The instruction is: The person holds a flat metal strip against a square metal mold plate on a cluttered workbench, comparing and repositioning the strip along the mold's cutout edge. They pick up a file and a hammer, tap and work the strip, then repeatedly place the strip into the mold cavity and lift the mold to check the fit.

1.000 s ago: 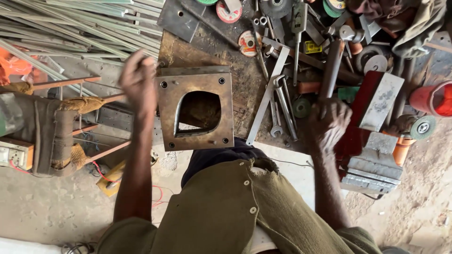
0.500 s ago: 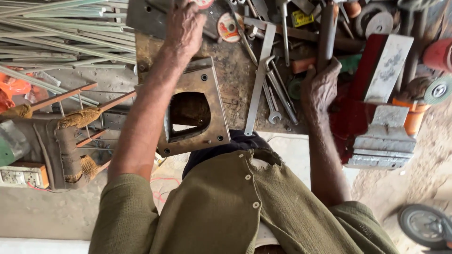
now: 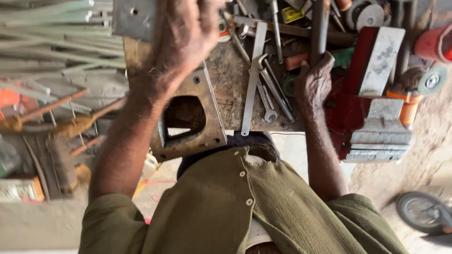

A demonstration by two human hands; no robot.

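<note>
While leaning over the rust-brown bench (image 3: 230,70) in an olive shirt (image 3: 245,207), lifting the left hand (image 3: 183,37) close to the lens at 11 o'clock, blurred, fingers loosely bent and half spread. Not showing clearly whether gripping anything there, so cannot tell. Hovering it over the far edge of the rusty square plate (image 3: 214,113), near a grey drilled plate (image 3: 134,19) at the top edge.

Keeping the square plate flat on the near left corner of the bench, just left of centre, its big cut-out opening showing ground beneath and its near edge overhanging toward the shirt. Bolt holes sitting in its corners.

Resting the right hand (image 3: 313,84) on the bench at 2 o'clock from centre, fingers curling tight about the lower end of a dark round bar (image 3: 319,28) running away to 12 o'clock.

Leaving a flat steel strip (image 3: 252,84) lying lengthwise between the two hands, just beside the plate's right edge. Leaving a bunch of spanners (image 3: 270,94) fanned between strip and right hand, jaws pointing toward 6 o'clock.

Crowding the 3 o'clock side with a red block (image 3: 358,70), a pale grey slab (image 3: 381,51) leaning on it, a stepped grey block (image 3: 379,131) below, and a grinding disc (image 3: 432,81) farther out. Stacking pale steel rods (image 3: 47,28) at 10 o'clock, well apart from the bench. Leaving a small wheel (image 3: 419,211) on the ground at 4 o'clock.
</note>
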